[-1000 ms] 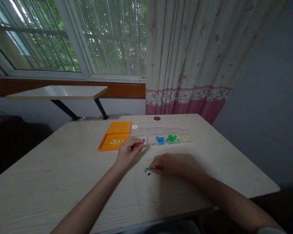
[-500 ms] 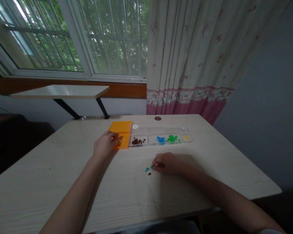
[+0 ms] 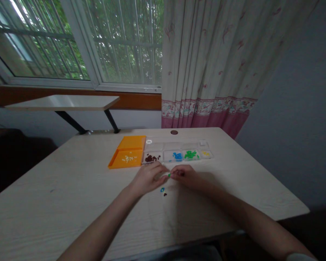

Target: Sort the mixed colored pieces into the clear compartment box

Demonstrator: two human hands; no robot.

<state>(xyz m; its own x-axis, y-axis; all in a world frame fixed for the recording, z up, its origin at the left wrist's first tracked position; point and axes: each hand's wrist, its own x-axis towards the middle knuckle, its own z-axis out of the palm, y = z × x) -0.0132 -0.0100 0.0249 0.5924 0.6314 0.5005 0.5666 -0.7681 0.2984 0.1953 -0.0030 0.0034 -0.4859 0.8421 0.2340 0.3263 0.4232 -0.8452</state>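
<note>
A tiny green block [image 3: 168,175] is pinched in the fingertips of my right hand [image 3: 187,174], a little above the table. My left hand [image 3: 148,178] meets it from the other side, its thumb and forefinger drawn together at the green block. Whatever the left fingertips hold is too small to make out. Just below the hands lie a blue block piece [image 3: 162,189] and a dark brown piece [image 3: 165,194], with a small pale piece between them. Behind the left hand sits an orange tray [image 3: 112,161] with small white pieces [image 3: 129,158] in it.
A clear divided box [image 3: 167,156] beyond my hands holds brown pieces [image 3: 152,158], blue pieces [image 3: 177,156], green pieces [image 3: 191,154] and yellow pieces [image 3: 205,153]. A raised shelf [image 3: 65,102] stands at the table's back left. The window and curtain are behind the table [image 3: 78,188].
My left hand has left the orange tray and come right and nearer, to the right hand. My right hand has risen slightly from the loose pieces, carrying the green block.
</note>
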